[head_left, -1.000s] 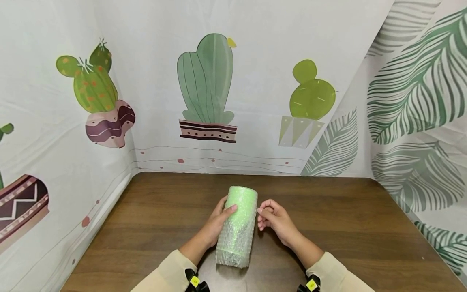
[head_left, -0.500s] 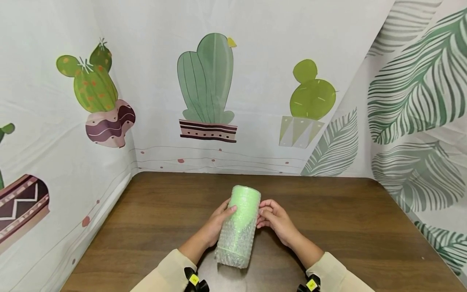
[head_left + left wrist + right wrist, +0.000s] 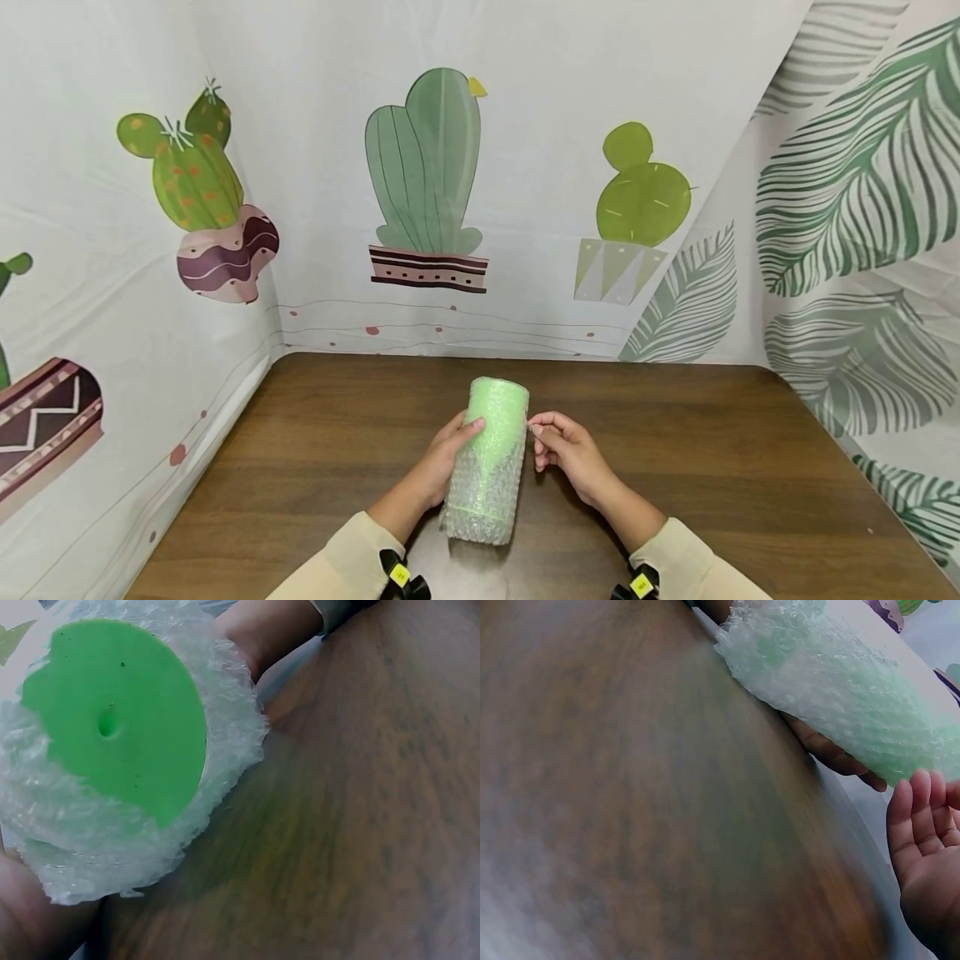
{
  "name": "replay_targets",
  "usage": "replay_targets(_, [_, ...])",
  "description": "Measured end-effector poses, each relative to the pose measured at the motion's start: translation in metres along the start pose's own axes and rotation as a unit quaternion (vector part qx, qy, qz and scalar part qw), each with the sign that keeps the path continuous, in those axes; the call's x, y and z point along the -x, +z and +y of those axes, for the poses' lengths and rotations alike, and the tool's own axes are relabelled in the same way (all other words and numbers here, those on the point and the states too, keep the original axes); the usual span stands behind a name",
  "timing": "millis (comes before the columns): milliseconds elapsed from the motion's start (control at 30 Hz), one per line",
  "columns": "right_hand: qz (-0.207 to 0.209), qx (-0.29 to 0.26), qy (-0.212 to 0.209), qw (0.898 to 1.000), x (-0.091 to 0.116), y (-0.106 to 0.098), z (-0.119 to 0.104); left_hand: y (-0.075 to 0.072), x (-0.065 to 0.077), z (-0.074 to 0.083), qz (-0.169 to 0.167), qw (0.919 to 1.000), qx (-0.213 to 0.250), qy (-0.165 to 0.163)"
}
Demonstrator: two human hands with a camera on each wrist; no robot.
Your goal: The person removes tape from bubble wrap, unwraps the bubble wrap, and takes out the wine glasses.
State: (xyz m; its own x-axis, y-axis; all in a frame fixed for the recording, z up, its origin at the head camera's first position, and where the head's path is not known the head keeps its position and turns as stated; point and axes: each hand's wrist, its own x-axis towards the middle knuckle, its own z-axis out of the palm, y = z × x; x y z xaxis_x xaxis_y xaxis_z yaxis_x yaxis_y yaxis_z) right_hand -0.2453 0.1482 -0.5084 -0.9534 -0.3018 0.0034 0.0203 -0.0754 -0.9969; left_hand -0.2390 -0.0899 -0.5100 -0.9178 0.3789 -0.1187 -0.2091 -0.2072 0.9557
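Left hand (image 3: 442,463) is gripping the green cylinder (image 3: 501,408) on its left side, thumb over the front; on the right wrist feed I'm seeing that hand's fingers supporting the underside. Firm hold, grip about as wide as the cylinder. Bubble wrap (image 3: 480,515) is covering the sides, ruffling at the near end. Left wrist feed is giving me that end: flat green disc, small dimple near the middle.

Cylinder is sitting between the hands over the brown wood-grain table (image 3: 337,433), tilting, top leaning away from the person. Can't tell if the bottom is touching.

Right hand (image 3: 573,458) is working narrow: thumb and forefinger meeting at the wrap's right edge near the top, other fingers curling. Can't tell whether film is between the tips.

Behind, a white cactus-print cloth (image 3: 540,83) is hanging past the table's far edge.
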Motion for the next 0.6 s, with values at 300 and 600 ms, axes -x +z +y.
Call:
replay_targets(300, [-0.026, -0.04, 0.002, 0.999, 0.0004, -0.0013, -0.0005, 0.0011, 0.0002, 0.0006, -0.001, 1.0, -0.01, -0.002])
replay_targets(600, [-0.018, -0.015, 0.0, 1.0, -0.0007, -0.0004, 0.0011, 0.0009, 0.0009, 0.0007, -0.004, 0.9997, -0.024, -0.011])
